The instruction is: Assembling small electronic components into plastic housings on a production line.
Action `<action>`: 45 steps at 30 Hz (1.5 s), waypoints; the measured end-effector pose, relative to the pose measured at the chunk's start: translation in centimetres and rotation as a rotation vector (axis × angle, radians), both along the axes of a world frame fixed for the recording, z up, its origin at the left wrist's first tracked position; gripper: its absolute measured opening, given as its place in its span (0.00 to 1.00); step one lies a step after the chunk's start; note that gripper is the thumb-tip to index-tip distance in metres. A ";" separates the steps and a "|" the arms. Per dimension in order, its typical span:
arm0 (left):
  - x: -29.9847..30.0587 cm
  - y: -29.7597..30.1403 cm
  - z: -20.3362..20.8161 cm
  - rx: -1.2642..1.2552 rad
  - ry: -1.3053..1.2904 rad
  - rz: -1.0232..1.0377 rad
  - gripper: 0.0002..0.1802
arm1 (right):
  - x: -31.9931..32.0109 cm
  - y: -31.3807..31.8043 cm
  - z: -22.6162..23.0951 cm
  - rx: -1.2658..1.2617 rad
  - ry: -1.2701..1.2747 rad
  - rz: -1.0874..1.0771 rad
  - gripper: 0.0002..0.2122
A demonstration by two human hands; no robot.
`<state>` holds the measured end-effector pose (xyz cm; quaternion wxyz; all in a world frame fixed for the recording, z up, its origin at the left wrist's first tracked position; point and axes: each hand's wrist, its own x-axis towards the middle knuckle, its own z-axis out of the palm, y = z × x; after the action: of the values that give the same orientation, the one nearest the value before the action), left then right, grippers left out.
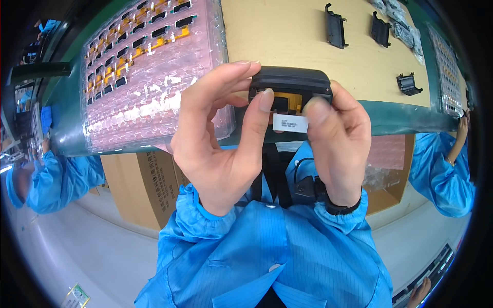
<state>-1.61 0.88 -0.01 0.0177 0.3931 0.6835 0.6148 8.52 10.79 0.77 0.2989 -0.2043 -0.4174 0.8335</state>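
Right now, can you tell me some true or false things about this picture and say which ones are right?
1. The left hand and right hand both hold the black case. True.
2. The label at the case is bright red. False: it is white.
3. Three loose black parts lie on the tan board. True.
4. The big pink bubble-wrap sheet is right of the board. False: it is on the left.
5. The person's sleeves are blue. True.

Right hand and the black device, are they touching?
Touching: the head view shows the right hand gripping the black device by its right end, thumb in front.
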 end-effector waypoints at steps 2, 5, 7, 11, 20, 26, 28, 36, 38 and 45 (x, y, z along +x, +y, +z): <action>0.0 0.3 -0.3 0.040 -0.022 0.039 0.21 | 0.1 0.1 -0.7 0.129 0.069 0.015 0.17; 0.0 0.0 0.1 -0.007 0.121 0.113 0.22 | 0.3 0.3 -1.0 0.145 -0.039 0.028 0.16; -0.3 -0.6 0.3 -0.094 0.290 0.149 0.24 | 0.6 0.5 -0.6 0.175 -0.079 0.040 0.15; -0.4 -0.7 0.1 0.066 0.284 -0.028 0.23 | 0.6 0.3 -0.4 0.188 -0.117 0.011 0.14; 0.7 -1.7 1.8 -0.278 0.524 0.014 0.30 | 1.0 -0.5 -0.4 0.068 -0.160 -0.055 0.07; 0.8 -2.3 0.4 -0.060 0.432 0.070 0.37 | 0.3 -1.0 -0.2 0.316 -0.309 -0.179 0.07; 0.3 -1.3 0.4 -0.023 0.405 0.051 0.36 | 0.4 -1.2 -0.5 0.481 -0.322 -0.230 0.07; 0.1 -1.0 -0.2 -0.011 0.343 -0.067 0.34 | 0.7 -1.5 -0.5 0.717 -0.329 -0.261 0.06; 0.4 -1.0 -0.1 -0.039 0.414 -0.043 0.34 | 0.7 -1.7 -0.6 0.686 -0.334 -0.258 0.06; 0.6 -3.0 -0.3 0.124 0.520 0.055 0.28 | -0.2 -1.7 -0.4 0.414 -0.308 -0.237 0.07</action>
<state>-1.04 -2.17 -0.34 -0.1992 0.5195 0.6364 0.5343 8.34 9.13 0.36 0.3625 -0.3106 -0.5926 0.6488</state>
